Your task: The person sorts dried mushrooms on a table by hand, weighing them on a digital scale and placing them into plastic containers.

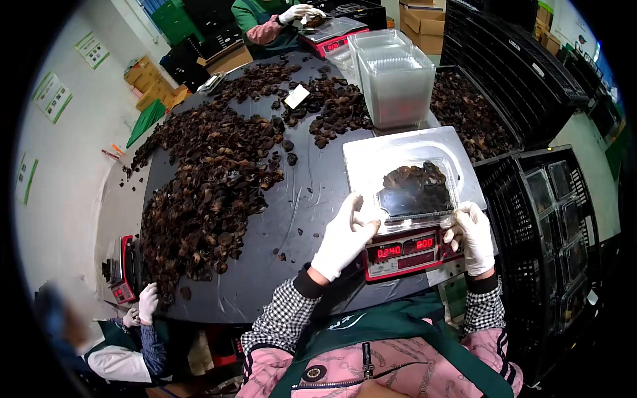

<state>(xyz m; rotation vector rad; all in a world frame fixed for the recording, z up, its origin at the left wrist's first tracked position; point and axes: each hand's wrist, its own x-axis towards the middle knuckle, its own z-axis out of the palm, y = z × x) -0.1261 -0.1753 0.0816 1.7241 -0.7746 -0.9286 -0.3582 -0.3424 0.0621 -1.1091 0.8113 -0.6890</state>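
Note:
A clear plastic box (391, 211) partly filled with dark, curled pieces that look like wood ear mushrooms (424, 186) sits over the metal pan (361, 156) of a red weighing scale (403, 255). Its red digits read 0.240. My left hand (344, 233), in a white glove, grips the box's front left corner between thumb and fingers. At the front right corner, my gloved right hand (475, 237) pinches the rim with its fingers curled. Both hands are in front of the scale, close to its display.
Dark mushroom heaps (206, 179) cover much of the black table (292, 219). Stacked clear boxes (398, 83) stand behind the scale. A black crate (547, 245) holding filled boxes is at right. Co-workers' gloved hands show at the far side (300, 13) and lower left (148, 304).

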